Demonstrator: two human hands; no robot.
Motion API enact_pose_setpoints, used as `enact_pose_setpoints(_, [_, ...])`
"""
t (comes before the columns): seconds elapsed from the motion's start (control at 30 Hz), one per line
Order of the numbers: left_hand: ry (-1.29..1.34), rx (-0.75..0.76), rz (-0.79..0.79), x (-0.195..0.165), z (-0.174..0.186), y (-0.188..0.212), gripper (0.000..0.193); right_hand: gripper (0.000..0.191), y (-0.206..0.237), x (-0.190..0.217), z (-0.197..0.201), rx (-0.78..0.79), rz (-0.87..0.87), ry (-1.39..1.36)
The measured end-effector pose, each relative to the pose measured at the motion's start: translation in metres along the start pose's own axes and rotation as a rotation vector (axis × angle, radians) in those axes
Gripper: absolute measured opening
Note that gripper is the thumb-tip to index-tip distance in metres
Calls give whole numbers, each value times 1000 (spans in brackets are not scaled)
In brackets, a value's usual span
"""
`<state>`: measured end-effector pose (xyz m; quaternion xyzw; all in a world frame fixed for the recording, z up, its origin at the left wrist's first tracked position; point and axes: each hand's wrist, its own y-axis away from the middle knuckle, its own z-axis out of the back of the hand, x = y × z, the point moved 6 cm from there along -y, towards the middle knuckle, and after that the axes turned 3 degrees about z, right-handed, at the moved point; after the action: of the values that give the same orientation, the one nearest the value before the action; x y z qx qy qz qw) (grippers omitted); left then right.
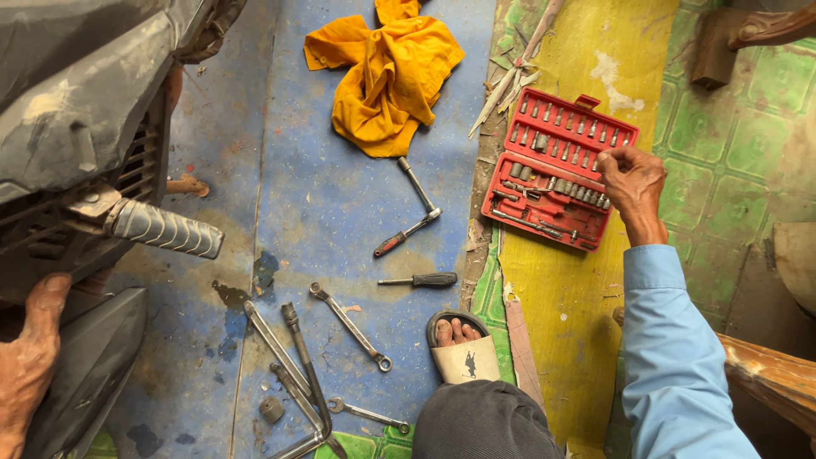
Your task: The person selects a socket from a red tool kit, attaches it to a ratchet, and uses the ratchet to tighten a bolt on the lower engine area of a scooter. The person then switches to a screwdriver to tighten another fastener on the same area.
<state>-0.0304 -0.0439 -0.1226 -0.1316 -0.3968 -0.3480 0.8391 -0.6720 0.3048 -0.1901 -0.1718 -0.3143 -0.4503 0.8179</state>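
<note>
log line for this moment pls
right hand fingers in red socket set case | left hand on scooter body | wrenches, screwdriver on floor

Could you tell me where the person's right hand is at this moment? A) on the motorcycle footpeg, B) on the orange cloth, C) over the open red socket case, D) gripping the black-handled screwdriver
C: the right hand reaches over the right edge of the open red socket case, fingertips at the socket rows.

Left hand [30, 361] cut off at the edge (fingers unseen); socket sizes unreadable.
</note>
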Motion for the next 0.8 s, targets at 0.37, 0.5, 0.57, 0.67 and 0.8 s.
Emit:
enact_pose_setpoints(0.37, [-190, -220, -98, -3, -2, 9, 41, 27, 35, 19, -31, 243, 269, 412])
enact_pose_setpoints(0.5, [-158, -169, 29, 1, -6, 5, 48, 23, 42, 34, -25, 144, 453, 395])
enact_pose_setpoints(0.57, [-169, -244, -30, -1, -3, 8, 44, 19, 43, 36, -24, 127, 459, 357])
enact_pose_setpoints(0.67, [-422, -205, -116, -5, 0, 6, 56, 20, 43, 43, -31, 136, 510, 253])
enact_pose_setpoints(0.8, [306, -15, 222, 18, 3, 5, 63, 21, 42, 49, -49, 171, 534, 298])
